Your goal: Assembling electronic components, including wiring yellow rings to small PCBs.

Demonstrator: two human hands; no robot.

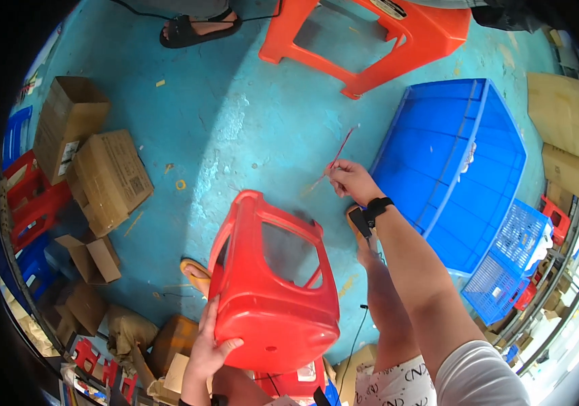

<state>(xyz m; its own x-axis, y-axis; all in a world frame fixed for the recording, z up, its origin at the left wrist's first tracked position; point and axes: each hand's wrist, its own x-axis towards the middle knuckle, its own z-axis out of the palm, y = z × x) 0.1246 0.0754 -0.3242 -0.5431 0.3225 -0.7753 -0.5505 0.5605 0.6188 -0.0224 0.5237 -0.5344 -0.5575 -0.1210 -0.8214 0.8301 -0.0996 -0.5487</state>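
A red plastic stool (272,321) is tilted in front of me, its seat toward me and its legs pointing away. My left hand (211,345) grips the left edge of the seat, thumb on the flat top and fingers along the side. Out to the right, beyond the stool, my right hand (349,181) pinches a thin red stick-like thing (343,145) between thumb and fingers. Its far end points up and away over the floor, while a pale, thin part shows below the fingers. What exactly it is, I cannot make out.
To the right stands a big blue plastic bin (465,203), with blue crates (499,284) beyond it. Cardboard boxes (113,179) sit at the left. An orange-red stool (364,68) is at the far side, near another person's sandalled foot (201,28). A black cable (351,352) runs near my leg.
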